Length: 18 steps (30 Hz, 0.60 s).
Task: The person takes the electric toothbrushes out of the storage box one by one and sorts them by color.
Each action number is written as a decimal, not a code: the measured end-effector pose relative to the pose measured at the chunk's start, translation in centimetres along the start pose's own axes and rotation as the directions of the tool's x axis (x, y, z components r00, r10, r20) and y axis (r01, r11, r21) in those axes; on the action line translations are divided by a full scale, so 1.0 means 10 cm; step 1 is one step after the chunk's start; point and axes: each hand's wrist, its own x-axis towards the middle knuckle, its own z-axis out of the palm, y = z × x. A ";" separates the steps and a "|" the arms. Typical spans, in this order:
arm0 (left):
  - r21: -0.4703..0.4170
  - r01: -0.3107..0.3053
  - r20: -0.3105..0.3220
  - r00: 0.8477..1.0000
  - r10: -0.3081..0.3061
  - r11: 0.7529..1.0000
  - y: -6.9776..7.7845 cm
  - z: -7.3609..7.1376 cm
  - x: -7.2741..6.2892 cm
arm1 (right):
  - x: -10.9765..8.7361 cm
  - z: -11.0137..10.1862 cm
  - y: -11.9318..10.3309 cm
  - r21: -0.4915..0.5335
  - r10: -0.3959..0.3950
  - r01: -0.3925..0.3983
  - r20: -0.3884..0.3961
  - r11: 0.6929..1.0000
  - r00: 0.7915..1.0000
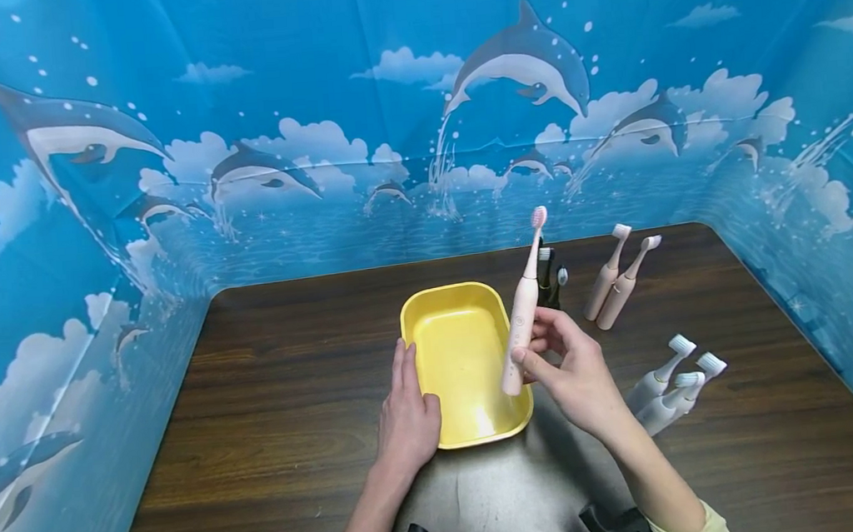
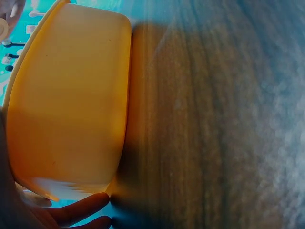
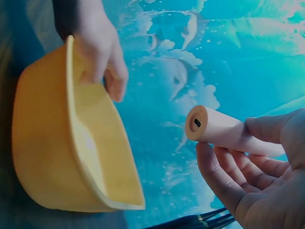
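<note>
A yellow plastic tub (image 1: 464,363) stands on the dark wooden table (image 1: 275,445). My left hand (image 1: 408,409) rests against the tub's left rim, thumb over the edge, fingers straight along the outside wall (image 2: 66,109). My right hand (image 1: 565,364) pinches a pink electric toothbrush (image 1: 523,308) by its lower handle and holds it upright over the tub's right edge, bristles up. In the right wrist view the brush's base (image 3: 198,123) with its charging port faces the camera, my fingers (image 3: 228,176) curled under it, and the tub (image 3: 71,143) lies to the left.
Behind the tub stands a black toothbrush (image 1: 548,277). Two tan-pink toothbrushes (image 1: 616,280) lie further right, and three white ones (image 1: 669,389) lie near my right wrist. A blue dolphin-print backdrop (image 1: 415,116) walls the table on three sides.
</note>
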 end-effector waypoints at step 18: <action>-0.025 0.012 0.013 1.000 -0.011 1.000 0.00 0.00 0.00 | -0.10 -0.29 -0.26 -0.264 -0.252 0.212 -0.128 0.941 0.959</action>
